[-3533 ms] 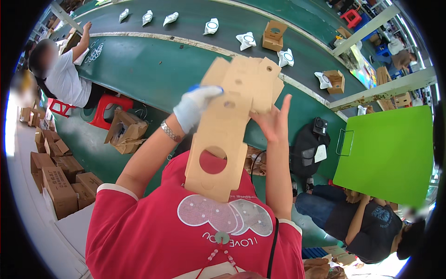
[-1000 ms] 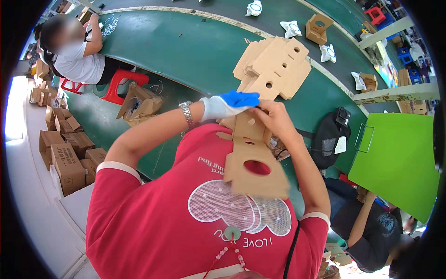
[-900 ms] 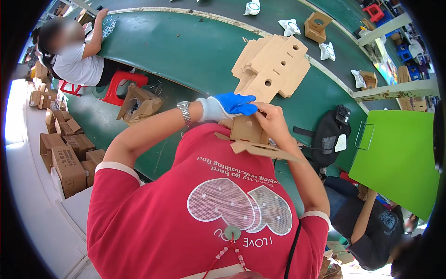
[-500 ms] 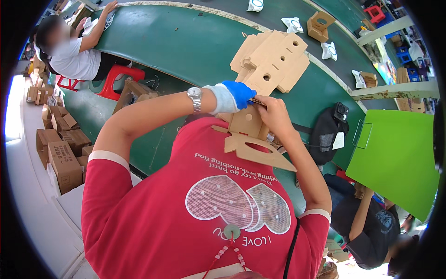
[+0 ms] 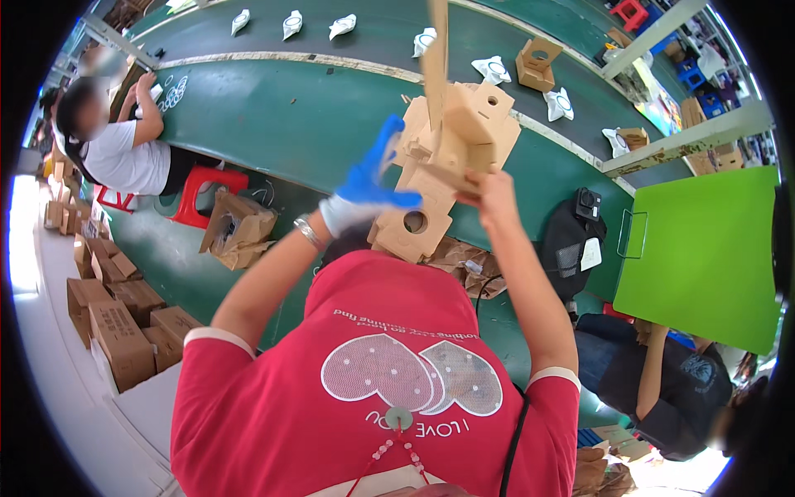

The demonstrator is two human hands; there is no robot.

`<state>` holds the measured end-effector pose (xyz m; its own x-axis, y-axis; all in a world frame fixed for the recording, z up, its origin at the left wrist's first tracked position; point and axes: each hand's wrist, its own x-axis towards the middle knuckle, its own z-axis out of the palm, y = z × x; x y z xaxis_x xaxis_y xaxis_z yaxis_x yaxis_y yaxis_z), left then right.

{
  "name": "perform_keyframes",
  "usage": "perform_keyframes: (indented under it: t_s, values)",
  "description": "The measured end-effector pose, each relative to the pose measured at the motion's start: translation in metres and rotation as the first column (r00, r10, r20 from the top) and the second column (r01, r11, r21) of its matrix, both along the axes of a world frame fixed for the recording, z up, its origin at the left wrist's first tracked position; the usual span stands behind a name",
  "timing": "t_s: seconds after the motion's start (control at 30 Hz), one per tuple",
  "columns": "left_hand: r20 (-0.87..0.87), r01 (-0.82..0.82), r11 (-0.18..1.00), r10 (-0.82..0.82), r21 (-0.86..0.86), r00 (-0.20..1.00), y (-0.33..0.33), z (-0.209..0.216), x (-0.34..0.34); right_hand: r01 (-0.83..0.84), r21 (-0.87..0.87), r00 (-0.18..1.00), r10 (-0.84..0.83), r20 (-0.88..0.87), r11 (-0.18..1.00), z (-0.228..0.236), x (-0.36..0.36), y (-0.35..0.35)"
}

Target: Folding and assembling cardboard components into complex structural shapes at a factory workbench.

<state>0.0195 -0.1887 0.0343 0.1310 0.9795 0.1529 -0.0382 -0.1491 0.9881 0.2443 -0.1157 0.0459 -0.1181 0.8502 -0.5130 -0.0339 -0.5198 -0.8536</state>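
Note:
My left hand (image 5: 373, 178), in a blue and white glove, is held up with thumb and fingers spread and nothing in it. To its right, a partly folded cardboard box (image 5: 470, 141) is held by its near edge in my bare right hand (image 5: 494, 200). The box's walls stand up, and one long flap (image 5: 436, 66) rises toward the top of the view. Under and behind it lies a pile of flat cardboard blanks (image 5: 414, 236) with round holes, on the green table (image 5: 273, 99). My right fingertips are partly hidden by the box edge.
Beyond the table, a dark belt (image 5: 381, 33) carries white bags (image 5: 491, 69) and an open cardboard box (image 5: 537, 66). A black bag (image 5: 563, 253) and a bright green board (image 5: 704, 257) are at my right. One co-worker (image 5: 124, 141) sits at left by a red stool (image 5: 199, 195); another (image 5: 662, 373) is at right.
My left hand has let go of the cardboard and opened. The box has moved up and away from my chest in my right hand, its walls now raised. The view has shifted slightly.

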Motion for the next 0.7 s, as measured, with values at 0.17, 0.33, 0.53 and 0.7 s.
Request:
perform_keyframes:
  t_s: [0.17, 0.33, 0.53, 0.7]
  values:
    - [0.057, -0.221, 0.975, 0.223, -0.030, 0.973, 0.003, -0.016, 0.023, -0.094, -0.051, 0.953, 0.075, -0.292, 0.994, 0.022, -0.048, -0.045]
    - [0.623, -0.157, 0.947, 0.304, -0.280, 0.721, -0.008, 0.003, 0.025, -0.033, 0.488, 0.992, 0.089, -0.092, 0.872, 0.011, -0.035, -0.065]
    - [0.627, -0.042, 0.913, 0.311, -0.406, 0.714, -0.014, -0.003, 0.048, -0.056, 0.522, 0.997, 0.023, 0.068, 0.851, 0.010, -0.031, -0.091]
    - [0.802, 0.272, 0.918, 0.078, -0.290, 0.592, -0.033, -0.047, 0.027, -0.149, 0.376, 0.974, 0.201, -0.104, 0.915, -0.003, 0.015, -0.093]
